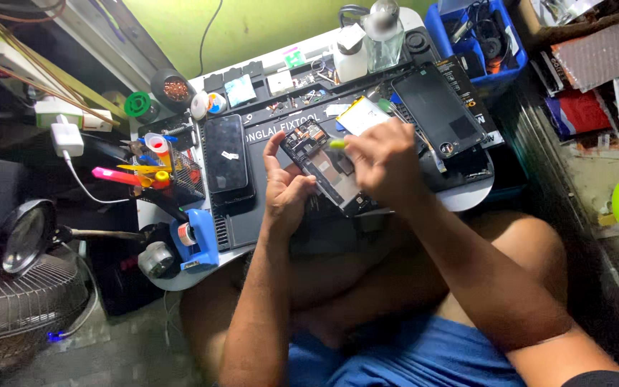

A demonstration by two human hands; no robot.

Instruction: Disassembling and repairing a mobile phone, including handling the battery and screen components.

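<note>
An opened phone body [322,166] with its inner parts exposed lies tilted over the dark work mat [252,215]. My left hand [286,188] grips its lower left edge, thumb raised along the side. My right hand [383,163] rests over its right half and pinches a small tool with a yellow-green handle [337,144], the tip pointing at the phone's upper part. A white rectangular battery [362,115] lies just behind my right hand.
A black phone [226,153] lies left of my hands, a black screen panel [438,109] to the right. A tool rack [159,168], blue tape dispenser [196,240], bottles [367,43], blue bin [478,39], magnifier lamp [19,236] and fan [23,301] surround the small table.
</note>
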